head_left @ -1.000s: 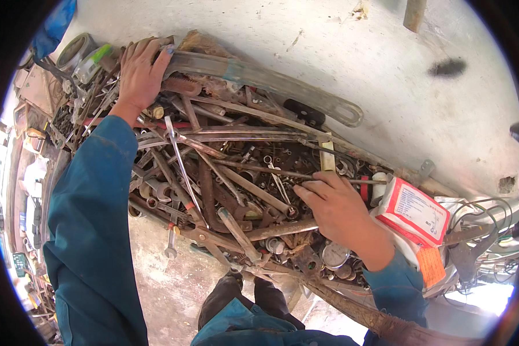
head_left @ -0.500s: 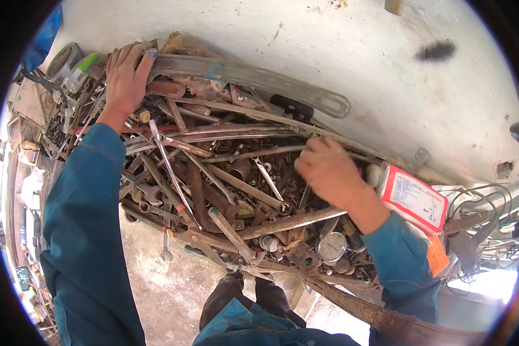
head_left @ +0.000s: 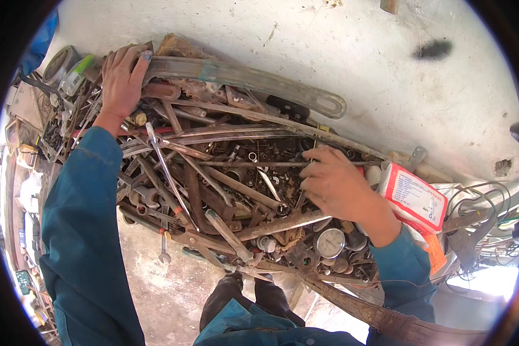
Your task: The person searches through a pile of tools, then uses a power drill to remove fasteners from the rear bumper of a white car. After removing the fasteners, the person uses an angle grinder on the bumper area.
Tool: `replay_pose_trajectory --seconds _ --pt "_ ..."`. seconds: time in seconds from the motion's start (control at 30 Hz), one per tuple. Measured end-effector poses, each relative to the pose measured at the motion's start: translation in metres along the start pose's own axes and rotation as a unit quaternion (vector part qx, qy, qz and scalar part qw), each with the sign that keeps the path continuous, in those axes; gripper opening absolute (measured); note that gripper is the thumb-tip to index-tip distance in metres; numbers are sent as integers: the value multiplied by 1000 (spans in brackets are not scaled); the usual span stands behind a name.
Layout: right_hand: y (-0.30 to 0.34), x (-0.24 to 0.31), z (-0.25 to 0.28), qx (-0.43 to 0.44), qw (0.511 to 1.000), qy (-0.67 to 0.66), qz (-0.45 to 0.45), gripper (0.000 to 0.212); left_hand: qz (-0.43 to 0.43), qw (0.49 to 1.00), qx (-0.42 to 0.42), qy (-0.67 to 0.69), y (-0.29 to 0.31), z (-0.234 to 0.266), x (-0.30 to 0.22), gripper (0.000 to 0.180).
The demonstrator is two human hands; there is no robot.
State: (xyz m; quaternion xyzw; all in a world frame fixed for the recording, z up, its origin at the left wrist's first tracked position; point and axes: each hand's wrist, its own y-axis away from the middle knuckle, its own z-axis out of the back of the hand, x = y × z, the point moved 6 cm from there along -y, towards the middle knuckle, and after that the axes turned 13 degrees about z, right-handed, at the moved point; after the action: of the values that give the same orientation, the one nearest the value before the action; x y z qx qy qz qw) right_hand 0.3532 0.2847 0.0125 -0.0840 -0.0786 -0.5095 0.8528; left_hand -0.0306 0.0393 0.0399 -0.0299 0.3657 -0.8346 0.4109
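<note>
My left hand (head_left: 123,81) is wrapped over the left end of a long grey flat bar (head_left: 259,82) with a slot in its rounded right end. That bar lies along the back of a heap of tools, against the wall. Over the heap's right part hovers my right hand (head_left: 343,183), fingers apart and nothing visible in them. Its fingers are beside a thin rod (head_left: 254,164) that runs level across the heap. Left of this hand lies a shiny combination wrench (head_left: 265,177). A long silver wrench (head_left: 166,164) slants across the left part, near several open-end wrenches (head_left: 150,196).
A round gauge (head_left: 330,243) sits at the heap's front right. To the right stand a red-and-white box (head_left: 412,199) and tangled cables (head_left: 481,202). A pale wall (head_left: 357,52) rises behind. Concrete floor (head_left: 147,254) shows in front, with a wrench (head_left: 165,248) hanging over it.
My right hand has shifted slightly right and its fingers have spread. The thin rod, bent upward near the hand before, now lies straight. My left hand stays on the grey bar.
</note>
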Motion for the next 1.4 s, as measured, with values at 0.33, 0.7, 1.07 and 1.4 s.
replay_pose_trajectory --seconds 0.33,0.7,1.07,1.4 --pt "-2 -10 -13 64 996 56 32 18 -57 998 -19 -33 -3 -7 11 42" --pt "42 -8 31 145 985 93 -32 14 -67 997 -28 -24 -2 -11 17 44" --pt "25 -8 8 234 959 106 -118 23 -38 999 -28 -4 -1 -4 9 42" --pt "14 3 -22 148 960 218 -99 18 -30 999 -31 -8 -1 -5 8 41"
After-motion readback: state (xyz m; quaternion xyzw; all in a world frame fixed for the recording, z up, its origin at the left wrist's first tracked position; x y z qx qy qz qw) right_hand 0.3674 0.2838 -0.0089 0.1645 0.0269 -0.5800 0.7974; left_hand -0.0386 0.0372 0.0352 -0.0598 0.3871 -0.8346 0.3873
